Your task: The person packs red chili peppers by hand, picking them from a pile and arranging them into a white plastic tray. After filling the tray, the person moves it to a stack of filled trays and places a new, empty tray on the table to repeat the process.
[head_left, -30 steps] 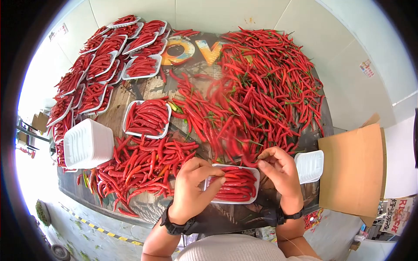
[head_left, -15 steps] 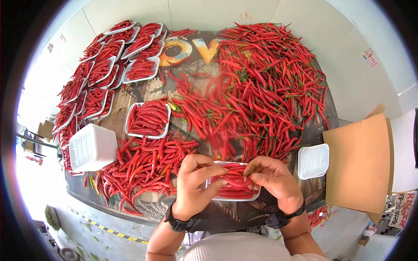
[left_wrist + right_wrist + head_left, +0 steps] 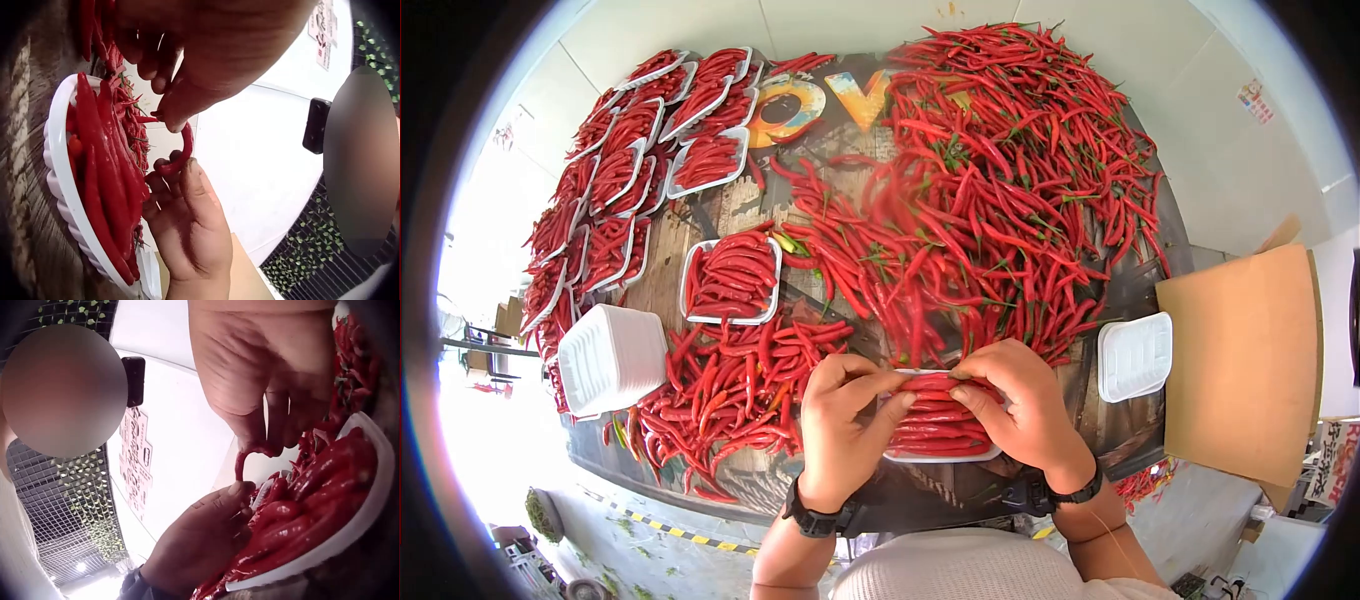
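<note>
Chili (image 3: pixel 188 142), left grip (image 3: pixel 836 430) pinching, right grip (image 3: pixel 1030 412) too

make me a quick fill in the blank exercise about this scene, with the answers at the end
1. The left hand and the right hand pinch one chilli that is ____ in colour.
2. The filled tray just below that chilli is ____ in colour.
3. In the head view, the tall stack of trays is on the ____ side of the table.
4. In the head view, the cardboard is on the ____ side.

Missing words: red; white; left; right
</note>
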`<act>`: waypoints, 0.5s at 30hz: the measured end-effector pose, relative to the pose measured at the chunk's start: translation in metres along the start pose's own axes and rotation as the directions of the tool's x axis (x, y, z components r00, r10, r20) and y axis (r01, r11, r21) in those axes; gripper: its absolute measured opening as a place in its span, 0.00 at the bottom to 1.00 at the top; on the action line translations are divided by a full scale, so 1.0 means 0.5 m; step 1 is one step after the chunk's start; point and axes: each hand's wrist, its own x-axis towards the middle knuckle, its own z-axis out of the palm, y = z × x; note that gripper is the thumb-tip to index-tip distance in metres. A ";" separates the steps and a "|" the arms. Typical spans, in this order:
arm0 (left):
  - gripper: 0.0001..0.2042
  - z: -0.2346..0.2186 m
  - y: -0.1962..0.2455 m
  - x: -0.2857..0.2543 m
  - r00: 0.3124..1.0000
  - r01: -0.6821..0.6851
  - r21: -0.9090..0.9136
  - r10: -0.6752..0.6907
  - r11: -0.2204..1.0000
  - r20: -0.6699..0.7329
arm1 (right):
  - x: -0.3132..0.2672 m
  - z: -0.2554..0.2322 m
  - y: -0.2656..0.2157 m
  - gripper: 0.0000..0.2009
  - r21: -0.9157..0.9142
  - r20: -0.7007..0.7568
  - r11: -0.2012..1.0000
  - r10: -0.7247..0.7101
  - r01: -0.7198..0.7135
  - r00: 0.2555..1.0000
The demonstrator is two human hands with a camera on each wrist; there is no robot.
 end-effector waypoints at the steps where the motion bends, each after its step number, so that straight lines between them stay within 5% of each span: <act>1: 0.12 0.000 0.000 0.000 1.000 0.010 0.045 -0.010 0.999 0.001 | 0.000 0.004 0.001 0.08 0.005 -0.004 1.000 0.005 -0.005 1.000; 15: 0.11 -0.002 0.002 -0.001 0.997 0.081 0.153 -0.083 0.985 0.004 | 0.000 0.009 -0.017 0.10 -0.218 0.058 0.976 -0.004 0.017 0.998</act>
